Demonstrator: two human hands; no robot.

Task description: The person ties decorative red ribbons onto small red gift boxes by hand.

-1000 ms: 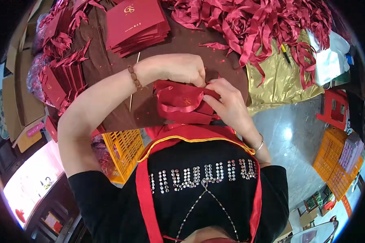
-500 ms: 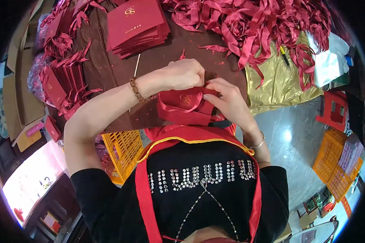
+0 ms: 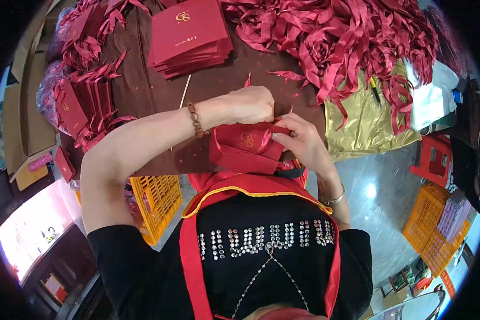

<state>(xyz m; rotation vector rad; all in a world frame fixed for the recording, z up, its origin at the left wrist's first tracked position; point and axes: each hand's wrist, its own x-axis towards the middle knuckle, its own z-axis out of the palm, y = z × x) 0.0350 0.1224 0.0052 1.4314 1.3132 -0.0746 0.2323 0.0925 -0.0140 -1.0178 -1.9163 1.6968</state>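
A small dark-red gift bag (image 3: 234, 157) with a gold logo lies at the table's near edge, close to my apron. A red ribbon (image 3: 226, 147) loops across its front. My left hand (image 3: 250, 104), below a brown bead bracelet, is closed in a fist over the bag's upper edge; its fingertips are turned away, and ribbon seems to run into it. Beside it, my right hand (image 3: 303, 137) pinches the red ribbon at the bag's upper right corner, thumb against forefinger. A thin pale stick (image 3: 185, 90) lies on the table near my left wrist.
A stack of flat red bags (image 3: 189, 37) lies at the back. Heaped red ribbons (image 3: 346, 42) fill the back right, beside gold sheeting (image 3: 368, 122) with a yellow-black pen (image 3: 375, 89). More ribboned bags (image 3: 93, 98) stand left. Orange crates (image 3: 157, 205) are below the table.
The view has shifted slightly, so the table appears a little lower. Both hands stay at the bag's upper edge, with only slight finger movement.
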